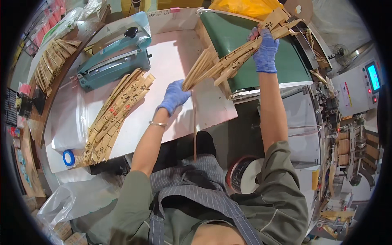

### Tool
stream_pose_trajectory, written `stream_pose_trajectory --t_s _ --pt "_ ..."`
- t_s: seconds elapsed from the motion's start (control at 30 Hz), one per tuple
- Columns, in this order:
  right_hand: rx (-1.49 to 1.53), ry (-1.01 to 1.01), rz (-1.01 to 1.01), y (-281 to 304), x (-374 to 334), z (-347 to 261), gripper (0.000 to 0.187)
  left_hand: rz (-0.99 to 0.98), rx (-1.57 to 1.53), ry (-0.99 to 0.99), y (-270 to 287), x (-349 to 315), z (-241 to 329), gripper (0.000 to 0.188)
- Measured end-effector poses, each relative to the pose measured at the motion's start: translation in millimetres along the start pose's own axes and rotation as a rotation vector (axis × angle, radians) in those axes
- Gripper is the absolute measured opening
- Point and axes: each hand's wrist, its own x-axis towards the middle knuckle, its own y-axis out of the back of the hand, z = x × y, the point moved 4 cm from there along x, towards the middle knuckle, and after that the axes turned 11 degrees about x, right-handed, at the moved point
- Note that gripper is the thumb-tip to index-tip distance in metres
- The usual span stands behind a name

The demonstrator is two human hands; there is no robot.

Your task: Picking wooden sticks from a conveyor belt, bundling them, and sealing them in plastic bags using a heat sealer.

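In the head view, a person in a striped apron (192, 196) held a loose bundle of slim brown paper packets (234, 59) slantwise over the white table (171, 53) and the green belt (220, 34). The blue-gloved left hand (175, 98) was closed around the near left end; the gloved right hand (266, 51) was curled around the far right part. The packets looked light and stiff lengthwise, their paper probably slippery; since some splayed, gripping near both ends seemed best. To the left lay a packet pile (116, 116), nearer than a teal machine (114, 69).
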Motion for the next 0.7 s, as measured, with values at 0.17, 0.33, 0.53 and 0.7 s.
stream_pose_trajectory --t_s 0.17,0.33,0.53,0.7 --pt "-0.018 0.024 0.023 -8 2 2 0.006 -0.287 -0.048 0.378 19 -40 -36 0.023" --pt "-0.079 0.072 -0.149 17 27 -64 0.013 -0.270 -0.386 0.553 26 -78 -39 0.015" --pt "-1.116 -0.504 -0.470 -22 -211 31 0.033 -0.373 -0.735 0.639 13 -144 -47 0.017" --pt "-1.470 -0.596 -0.450 31 -320 125 0.033 -0.448 -0.763 0.640 3 -164 -25 0.019"
